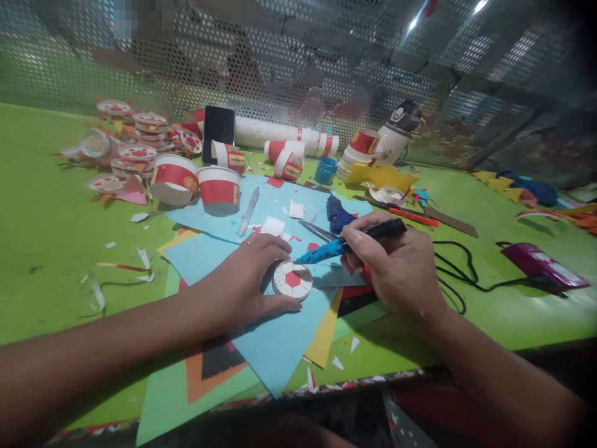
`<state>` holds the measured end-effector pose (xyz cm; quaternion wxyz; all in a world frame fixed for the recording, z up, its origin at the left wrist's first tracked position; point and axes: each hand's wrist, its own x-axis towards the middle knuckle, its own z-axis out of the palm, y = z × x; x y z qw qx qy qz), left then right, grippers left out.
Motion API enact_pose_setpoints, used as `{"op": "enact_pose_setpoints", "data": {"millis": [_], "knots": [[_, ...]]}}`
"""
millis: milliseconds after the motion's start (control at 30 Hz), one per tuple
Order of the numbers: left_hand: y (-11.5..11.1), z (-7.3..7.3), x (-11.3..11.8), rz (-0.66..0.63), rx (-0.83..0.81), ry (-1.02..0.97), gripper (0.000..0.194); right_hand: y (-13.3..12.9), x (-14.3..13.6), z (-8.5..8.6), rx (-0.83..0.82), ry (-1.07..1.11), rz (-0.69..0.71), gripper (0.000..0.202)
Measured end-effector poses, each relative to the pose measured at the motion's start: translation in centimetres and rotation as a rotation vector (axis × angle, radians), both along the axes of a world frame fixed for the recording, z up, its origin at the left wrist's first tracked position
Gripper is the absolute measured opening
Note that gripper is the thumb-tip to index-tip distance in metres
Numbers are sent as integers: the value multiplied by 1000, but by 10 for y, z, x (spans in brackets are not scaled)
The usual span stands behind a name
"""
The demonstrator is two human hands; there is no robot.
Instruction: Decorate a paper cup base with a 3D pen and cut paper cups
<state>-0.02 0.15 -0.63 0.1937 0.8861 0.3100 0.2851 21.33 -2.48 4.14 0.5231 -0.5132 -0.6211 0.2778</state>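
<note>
A small round white disc [293, 280] with a red centre, black lines and dots lies on light blue paper [280, 348]. My left hand [254, 277] grips the disc from its left side, thumb below and fingers above. A ring is on one finger. In my right hand [396, 267] is a pen [326, 251] with a blue patterned grip and black rear end, its tip at the disc's upper edge. Scissors [317, 230] and a dark blue object [339, 214] lie just beyond my right hand.
Red-and-white paper cups [219, 190], a phone [218, 134] and decorated discs [149, 124] stand behind. A blue jar [325, 170] and a white bottle [394, 137] are farther back. At right lie a purple device [543, 267] with a black cable and an orange cutter [415, 216].
</note>
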Motion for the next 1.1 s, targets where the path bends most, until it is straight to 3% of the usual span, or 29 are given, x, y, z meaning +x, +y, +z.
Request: {"op": "enact_pose_setpoints", "data": {"millis": [267,433,833,933,1100], "knots": [[-3,6,0,33,-82,-4,59,-2,-1,1,-44,46,59,16],[-6,15,-1,43,-179,4,38,-1,-1,3,-38,24,37,14],[-3,12,-3,10,-142,-6,36,-6,-4,4,-15,-68,23,13],[-5,12,-2,23,-166,-5,40,-6,-5,4,-16,-113,18,13],[-8,14,-3,37,-201,42,64,-5,-6,5,-43,-115,39,14]]}}
